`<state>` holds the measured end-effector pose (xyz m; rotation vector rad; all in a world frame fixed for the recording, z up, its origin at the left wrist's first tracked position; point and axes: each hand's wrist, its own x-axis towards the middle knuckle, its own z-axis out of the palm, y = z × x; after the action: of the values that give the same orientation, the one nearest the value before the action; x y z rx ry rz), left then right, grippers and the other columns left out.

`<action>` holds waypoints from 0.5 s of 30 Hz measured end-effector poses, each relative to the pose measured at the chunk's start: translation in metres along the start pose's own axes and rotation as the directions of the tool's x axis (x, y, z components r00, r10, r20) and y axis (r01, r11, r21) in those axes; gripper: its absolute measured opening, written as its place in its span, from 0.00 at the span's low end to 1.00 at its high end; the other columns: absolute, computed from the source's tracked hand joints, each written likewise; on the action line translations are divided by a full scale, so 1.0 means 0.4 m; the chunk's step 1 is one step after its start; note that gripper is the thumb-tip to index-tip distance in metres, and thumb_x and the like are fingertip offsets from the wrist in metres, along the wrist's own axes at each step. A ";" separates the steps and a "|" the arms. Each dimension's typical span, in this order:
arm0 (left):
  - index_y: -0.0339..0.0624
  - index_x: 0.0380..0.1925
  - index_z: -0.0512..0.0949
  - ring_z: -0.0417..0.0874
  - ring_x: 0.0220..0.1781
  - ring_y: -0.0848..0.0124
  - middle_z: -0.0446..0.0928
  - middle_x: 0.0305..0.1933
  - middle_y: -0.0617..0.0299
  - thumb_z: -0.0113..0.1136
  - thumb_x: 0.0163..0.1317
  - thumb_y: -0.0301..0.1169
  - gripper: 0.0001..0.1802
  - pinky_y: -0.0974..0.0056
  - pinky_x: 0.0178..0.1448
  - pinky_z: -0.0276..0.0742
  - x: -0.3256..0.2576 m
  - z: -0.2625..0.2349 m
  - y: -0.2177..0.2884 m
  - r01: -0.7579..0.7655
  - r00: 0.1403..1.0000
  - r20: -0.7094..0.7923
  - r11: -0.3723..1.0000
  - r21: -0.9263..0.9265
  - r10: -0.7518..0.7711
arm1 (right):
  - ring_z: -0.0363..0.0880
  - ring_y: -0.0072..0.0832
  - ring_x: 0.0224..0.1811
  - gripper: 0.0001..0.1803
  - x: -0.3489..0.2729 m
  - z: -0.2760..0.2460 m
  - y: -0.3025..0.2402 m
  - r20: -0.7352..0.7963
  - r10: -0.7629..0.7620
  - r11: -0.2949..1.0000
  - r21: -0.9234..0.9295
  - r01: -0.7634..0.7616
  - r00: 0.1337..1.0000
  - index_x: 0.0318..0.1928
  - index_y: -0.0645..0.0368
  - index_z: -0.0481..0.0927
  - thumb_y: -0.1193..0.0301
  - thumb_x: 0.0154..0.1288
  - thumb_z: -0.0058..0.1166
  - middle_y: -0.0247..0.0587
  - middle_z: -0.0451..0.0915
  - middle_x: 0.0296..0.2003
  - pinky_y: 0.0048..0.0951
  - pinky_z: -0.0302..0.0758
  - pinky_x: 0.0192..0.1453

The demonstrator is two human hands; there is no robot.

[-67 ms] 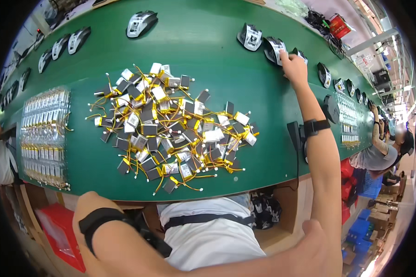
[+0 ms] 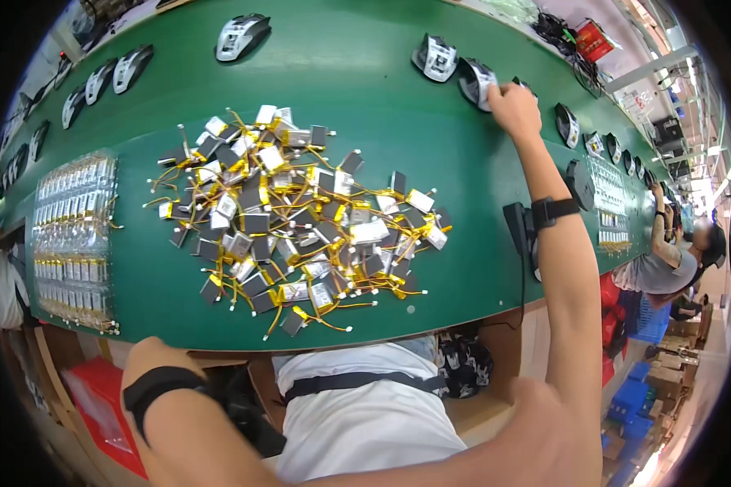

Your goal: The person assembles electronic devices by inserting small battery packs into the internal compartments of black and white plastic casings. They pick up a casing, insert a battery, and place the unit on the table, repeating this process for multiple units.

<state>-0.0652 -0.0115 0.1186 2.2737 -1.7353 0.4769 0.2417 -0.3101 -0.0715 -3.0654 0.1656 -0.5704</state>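
Note:
My right hand [image 2: 515,112] reaches across the green table to a row of black and silver computer mice. Its fingers are closed at the right edge of one computer mouse [image 2: 477,81]. Another mouse [image 2: 434,58] stands just left of it, and one more is mostly hidden behind the hand. At the table's near left edge is my left hand [image 2: 149,354], low and partly cut off from sight behind the forearm; its fingers are hidden. Between my arms lies a large heap of small flat batteries [image 2: 256,223] with yellow tape and thin wires with white plugs.
Clear plastic trays [image 2: 75,203] with rows of batteries lie at the left; a similar tray [image 2: 612,195] is at the right. A black device with a cable [image 2: 516,223] stands beside my right forearm. Further mice [image 2: 132,69] line the far edge. A co-worker [image 2: 666,264] sits at right.
The whole view has shifted slightly, so everything sits a little further left and up. My right hand stays at the same mouse.

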 end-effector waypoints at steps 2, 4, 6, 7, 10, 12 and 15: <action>0.34 0.39 0.77 0.76 0.40 0.65 0.77 0.36 0.60 0.63 0.41 0.33 0.22 0.62 0.49 0.71 -0.019 0.032 0.026 0.149 0.979 -0.142 0.989 -0.004 -0.148 | 0.81 0.52 0.45 0.24 -0.001 0.010 -0.019 -0.246 -0.167 0.986 -0.069 0.155 0.955 0.47 0.66 0.81 0.58 0.60 0.53 0.60 0.82 0.40 0.48 0.76 0.54; 0.37 0.43 0.78 0.76 0.42 0.65 0.77 0.38 0.60 0.66 0.38 0.35 0.27 0.61 0.51 0.72 -0.028 0.086 0.054 0.223 0.913 -0.324 0.968 -0.113 -0.248 | 0.80 0.52 0.47 0.22 0.039 -0.012 -0.074 -0.405 -0.311 0.923 0.089 0.375 0.860 0.46 0.66 0.81 0.61 0.58 0.55 0.60 0.81 0.41 0.48 0.76 0.54; 0.42 0.48 0.79 0.77 0.43 0.66 0.77 0.42 0.60 0.65 0.43 0.33 0.26 0.61 0.48 0.73 -0.069 0.072 0.021 0.179 0.942 -0.229 0.945 -0.272 -0.244 | 0.79 0.55 0.49 0.28 0.038 0.004 -0.169 -0.249 -0.328 0.875 0.282 0.393 0.911 0.51 0.67 0.76 0.57 0.59 0.59 0.64 0.80 0.45 0.48 0.76 0.55; 0.45 0.50 0.79 0.77 0.43 0.67 0.77 0.44 0.61 0.65 0.46 0.33 0.26 0.61 0.47 0.74 -0.090 0.067 0.001 0.170 0.951 -0.184 0.920 -0.353 -0.247 | 0.78 0.57 0.50 0.35 0.033 0.004 -0.221 -0.097 -0.291 0.918 0.252 0.306 0.952 0.55 0.68 0.72 0.51 0.59 0.59 0.66 0.79 0.46 0.49 0.75 0.56; 0.47 0.48 0.82 0.82 0.40 0.67 0.81 0.42 0.64 0.69 0.54 0.38 0.21 0.63 0.42 0.76 -0.152 0.070 -0.105 0.345 0.936 0.189 0.876 -0.338 -0.296 | 0.77 0.57 0.54 0.43 0.057 0.005 -0.245 0.088 -0.225 0.973 0.075 0.219 0.970 0.60 0.68 0.68 0.42 0.60 0.57 0.66 0.77 0.50 0.49 0.75 0.59; 0.42 0.48 0.81 0.85 0.37 0.63 0.84 0.40 0.58 0.67 0.55 0.31 0.18 0.61 0.44 0.81 -0.185 0.100 -0.179 0.502 0.837 0.112 0.670 -0.547 -0.536 | 0.76 0.58 0.56 0.42 0.073 0.017 -0.255 0.139 -0.155 0.987 0.067 0.147 0.978 0.62 0.65 0.68 0.43 0.60 0.57 0.67 0.76 0.52 0.50 0.74 0.59; 0.33 0.49 0.78 0.85 0.40 0.73 0.84 0.39 0.57 0.59 0.64 0.25 0.14 0.67 0.46 0.80 -0.233 0.125 -0.265 0.512 0.636 0.031 0.393 -0.764 -0.771 | 0.77 0.60 0.54 0.37 0.099 0.083 -0.222 0.068 -0.101 0.989 0.119 0.093 0.993 0.65 0.56 0.69 0.49 0.60 0.57 0.68 0.74 0.54 0.52 0.74 0.59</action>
<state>0.0200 0.0799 0.0362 1.8728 -0.5258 -0.0326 0.2993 -0.2260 -0.0849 -2.9888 -0.0174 -0.4525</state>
